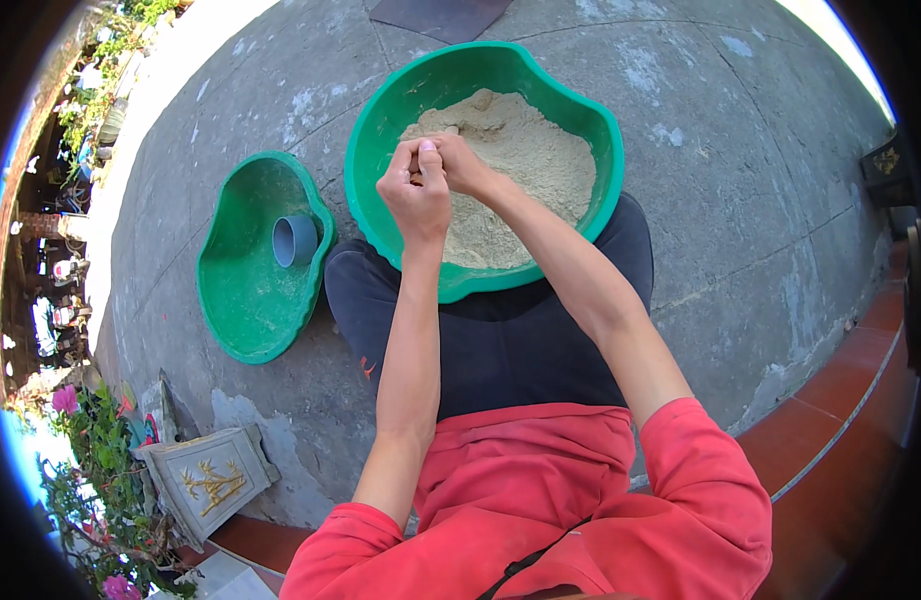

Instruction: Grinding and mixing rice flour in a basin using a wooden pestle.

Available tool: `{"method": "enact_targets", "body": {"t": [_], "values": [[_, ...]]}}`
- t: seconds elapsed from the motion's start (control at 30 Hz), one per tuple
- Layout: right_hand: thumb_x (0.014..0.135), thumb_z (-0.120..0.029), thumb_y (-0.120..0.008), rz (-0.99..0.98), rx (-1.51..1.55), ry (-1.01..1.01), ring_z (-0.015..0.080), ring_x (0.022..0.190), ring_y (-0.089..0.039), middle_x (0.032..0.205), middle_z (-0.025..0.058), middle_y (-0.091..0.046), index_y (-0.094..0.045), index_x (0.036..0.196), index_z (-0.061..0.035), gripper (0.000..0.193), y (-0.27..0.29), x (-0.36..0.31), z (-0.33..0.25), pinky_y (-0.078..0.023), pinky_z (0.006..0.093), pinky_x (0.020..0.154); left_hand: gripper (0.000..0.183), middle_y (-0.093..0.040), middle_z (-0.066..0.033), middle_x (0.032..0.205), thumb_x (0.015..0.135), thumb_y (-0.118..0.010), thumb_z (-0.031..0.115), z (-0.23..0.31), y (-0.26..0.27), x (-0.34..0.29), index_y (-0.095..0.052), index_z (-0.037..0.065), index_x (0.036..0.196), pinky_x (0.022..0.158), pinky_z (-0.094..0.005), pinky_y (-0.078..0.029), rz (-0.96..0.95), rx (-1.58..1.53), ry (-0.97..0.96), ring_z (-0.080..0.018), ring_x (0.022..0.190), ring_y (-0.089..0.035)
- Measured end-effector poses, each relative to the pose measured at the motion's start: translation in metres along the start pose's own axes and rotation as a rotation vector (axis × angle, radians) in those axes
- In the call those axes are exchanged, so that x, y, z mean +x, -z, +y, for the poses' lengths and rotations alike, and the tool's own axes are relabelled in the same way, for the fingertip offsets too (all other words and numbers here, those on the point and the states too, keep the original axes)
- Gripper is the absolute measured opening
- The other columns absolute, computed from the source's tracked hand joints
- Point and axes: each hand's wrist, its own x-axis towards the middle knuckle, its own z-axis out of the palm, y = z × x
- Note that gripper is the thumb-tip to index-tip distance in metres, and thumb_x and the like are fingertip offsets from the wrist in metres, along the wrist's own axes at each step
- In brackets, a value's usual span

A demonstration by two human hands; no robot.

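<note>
Head view, left grip (420, 205), right grip (463, 166), clasped

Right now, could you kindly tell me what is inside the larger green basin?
The larger basin holds pale powder. The left hand and right hand hide part; anything beneath the powder is hidden.

An outdoor yard, most likely a home's: cracked, weathered concrete (761, 190) lies in daylight, edged by red tiles (836, 385), with a decorated planter (181, 470) and pink flowers (65, 400) at the left.
</note>
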Motion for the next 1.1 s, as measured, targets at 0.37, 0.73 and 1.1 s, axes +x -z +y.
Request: {"method": "enact_targets", "body": {"t": [0.37, 0.73, 1.1], "values": [[0.071, -0.016, -0.073, -0.012, 0.161, -0.07, 0.0396, 0.068, -0.062, 0.071, 0.0179, -0.065, -0.057, 0.075, -0.0003, 0.022, -0.036, -0.027, -0.04, -0.048, 0.044, 0.06, 0.029, -0.048, -0.0028, 0.053, 0.101, -0.039, 0.012, 0.034, 0.016, -0.006, -0.063, -0.005, 0.103, 0.049, -0.0279, -0.039, 0.185, 0.214, 0.013, -0.01, 0.046, -0.048], [0.073, -0.019, -0.066, -0.287, -0.36, -0.246, 0.0405, 0.068, -0.064, 0.068, 0.0183, -0.065, -0.065, 0.07, -0.007, 0.012, -0.028, -0.037, -0.084, -0.051, 0.0494, 0.062, 0.033, -0.034, -0.0015, 0.047, 0.103, -0.03, 0.018, 0.048, 0.058, -0.009, -0.053, -0.004, 0.099, 0.043, -0.0285, -0.034, 0.341, -0.371, 0.305, -0.0106, 0.038, -0.033], [0.07, -0.027, -0.075, -0.2, -0.58, 0.032, 0.0341, 0.077, -0.063, 0.071, 0.0123, -0.063, -0.059, 0.067, -0.0066, 0.025, -0.015, -0.035, -0.004, -0.047, 0.0463, 0.068, 0.025, -0.057, -0.0045, 0.055, 0.099, -0.045, 0.011, -0.026, 0.035, -0.049, -0.064, -0.001, 0.089, 0.05, -0.0281, -0.041, 0.159, -0.127, 0.203, -0.0102, 0.05, -0.055]]}}
